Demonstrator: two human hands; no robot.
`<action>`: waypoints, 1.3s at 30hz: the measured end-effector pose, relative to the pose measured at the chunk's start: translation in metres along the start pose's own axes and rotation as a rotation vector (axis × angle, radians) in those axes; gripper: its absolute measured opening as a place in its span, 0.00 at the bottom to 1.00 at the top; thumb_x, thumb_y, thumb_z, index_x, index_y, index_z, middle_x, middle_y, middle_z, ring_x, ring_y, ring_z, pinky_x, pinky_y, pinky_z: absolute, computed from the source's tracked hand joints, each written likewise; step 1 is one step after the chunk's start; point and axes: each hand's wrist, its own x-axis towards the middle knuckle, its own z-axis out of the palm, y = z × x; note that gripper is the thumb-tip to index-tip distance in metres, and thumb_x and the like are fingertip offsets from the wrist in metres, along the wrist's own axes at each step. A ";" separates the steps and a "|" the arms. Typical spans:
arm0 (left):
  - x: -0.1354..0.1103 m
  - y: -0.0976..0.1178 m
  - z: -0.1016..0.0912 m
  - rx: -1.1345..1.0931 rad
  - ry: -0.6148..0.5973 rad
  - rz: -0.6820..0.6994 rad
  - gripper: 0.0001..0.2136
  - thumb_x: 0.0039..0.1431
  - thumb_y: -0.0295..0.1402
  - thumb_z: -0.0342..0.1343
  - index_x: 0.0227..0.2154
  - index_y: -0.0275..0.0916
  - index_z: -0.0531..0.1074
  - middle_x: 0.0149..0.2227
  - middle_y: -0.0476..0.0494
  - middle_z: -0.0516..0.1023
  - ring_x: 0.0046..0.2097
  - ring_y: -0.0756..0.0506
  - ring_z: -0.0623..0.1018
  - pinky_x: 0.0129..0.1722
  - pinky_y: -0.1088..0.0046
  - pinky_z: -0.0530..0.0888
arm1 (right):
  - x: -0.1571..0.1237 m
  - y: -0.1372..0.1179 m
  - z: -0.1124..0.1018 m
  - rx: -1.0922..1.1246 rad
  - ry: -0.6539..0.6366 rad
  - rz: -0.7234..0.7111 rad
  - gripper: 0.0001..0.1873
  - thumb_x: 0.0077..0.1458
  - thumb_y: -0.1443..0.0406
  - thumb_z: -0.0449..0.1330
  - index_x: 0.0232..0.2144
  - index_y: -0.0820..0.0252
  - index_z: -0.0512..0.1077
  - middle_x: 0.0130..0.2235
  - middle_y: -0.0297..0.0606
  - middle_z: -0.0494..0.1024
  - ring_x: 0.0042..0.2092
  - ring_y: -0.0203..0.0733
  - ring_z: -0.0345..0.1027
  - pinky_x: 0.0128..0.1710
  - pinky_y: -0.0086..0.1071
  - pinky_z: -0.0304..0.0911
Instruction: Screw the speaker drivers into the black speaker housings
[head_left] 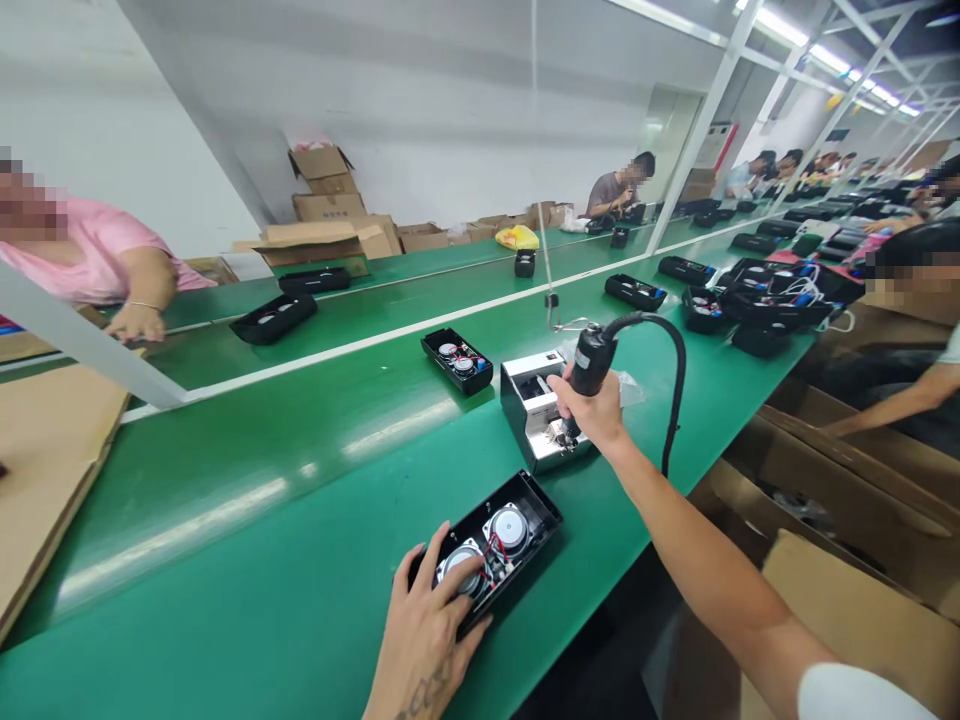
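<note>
My left hand (427, 610) grips the edge of an open black speaker housing (517, 530), with its fingers resting on the nearer of two round speakers. Red and black wires run between the speakers inside the housing. My right hand (589, 410) is wrapped around a black electric screwdriver (592, 360), which hangs from a curved black cable (679, 390). Its tip points down beside a silver screw feeder (525, 410), close to the feeder's front corner. The tip itself is partly hidden by my hand. A second open housing with speakers (456, 360) lies beyond the feeder.
A green assembly bench (247, 510) runs ahead, with several black housings along it and a parallel bench beyond. A cardboard sheet (52, 480) lies at left. A co-worker in pink (97, 260) reaches over there. Open cardboard boxes (825, 480) sit at right, below the bench edge.
</note>
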 end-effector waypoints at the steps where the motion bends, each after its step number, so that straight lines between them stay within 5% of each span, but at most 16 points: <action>1: -0.001 0.000 0.001 -0.012 0.015 -0.009 0.10 0.62 0.36 0.65 0.24 0.45 0.75 0.52 0.52 0.87 0.71 0.29 0.67 0.65 0.48 0.59 | -0.001 -0.001 0.000 -0.006 -0.037 0.017 0.18 0.52 0.57 0.75 0.27 0.54 0.68 0.17 0.24 0.68 0.17 0.35 0.61 0.19 0.32 0.60; 6: -0.003 -0.001 0.001 -0.007 0.004 -0.017 0.11 0.61 0.36 0.66 0.24 0.45 0.74 0.52 0.51 0.86 0.72 0.30 0.67 0.66 0.49 0.60 | -0.019 -0.009 -0.011 0.014 -0.220 0.120 0.17 0.52 0.57 0.76 0.31 0.56 0.73 0.16 0.23 0.68 0.17 0.34 0.59 0.18 0.31 0.59; 12: -0.003 0.001 -0.002 -0.011 -0.080 -0.061 0.10 0.59 0.37 0.70 0.26 0.45 0.77 0.54 0.51 0.86 0.72 0.29 0.67 0.67 0.45 0.61 | -0.060 -0.029 -0.023 0.255 -0.287 0.173 0.14 0.58 0.60 0.73 0.39 0.56 0.72 0.17 0.21 0.68 0.16 0.32 0.58 0.18 0.30 0.57; 17: -0.001 0.006 -0.004 -0.051 -0.098 -0.110 0.10 0.55 0.39 0.74 0.26 0.45 0.79 0.52 0.52 0.87 0.71 0.28 0.69 0.67 0.43 0.62 | -0.104 -0.055 -0.003 0.499 -0.395 0.108 0.10 0.64 0.62 0.69 0.42 0.52 0.70 0.19 0.21 0.68 0.16 0.31 0.57 0.18 0.28 0.56; 23: -0.002 0.009 -0.002 -0.016 -0.131 -0.110 0.07 0.60 0.42 0.72 0.35 0.48 0.84 0.56 0.51 0.85 0.74 0.29 0.65 0.69 0.41 0.61 | -0.147 -0.056 0.036 0.506 -0.619 0.045 0.10 0.68 0.61 0.66 0.45 0.49 0.67 0.22 0.22 0.64 0.19 0.34 0.58 0.21 0.31 0.58; 29: -0.007 0.007 0.003 0.014 -0.134 -0.104 0.12 0.62 0.43 0.68 0.47 0.48 0.83 0.65 0.43 0.78 0.73 0.30 0.65 0.70 0.42 0.60 | -0.156 -0.039 0.068 0.451 -0.612 -0.008 0.12 0.66 0.55 0.66 0.43 0.50 0.67 0.23 0.24 0.64 0.22 0.38 0.61 0.21 0.33 0.59; 39: -0.004 0.008 0.002 -0.032 -0.109 -0.128 0.05 0.64 0.40 0.66 0.41 0.48 0.82 0.65 0.48 0.79 0.72 0.32 0.67 0.70 0.44 0.59 | -0.153 -0.046 0.074 0.457 -0.676 0.070 0.11 0.67 0.59 0.66 0.42 0.52 0.67 0.23 0.24 0.66 0.21 0.34 0.59 0.22 0.31 0.60</action>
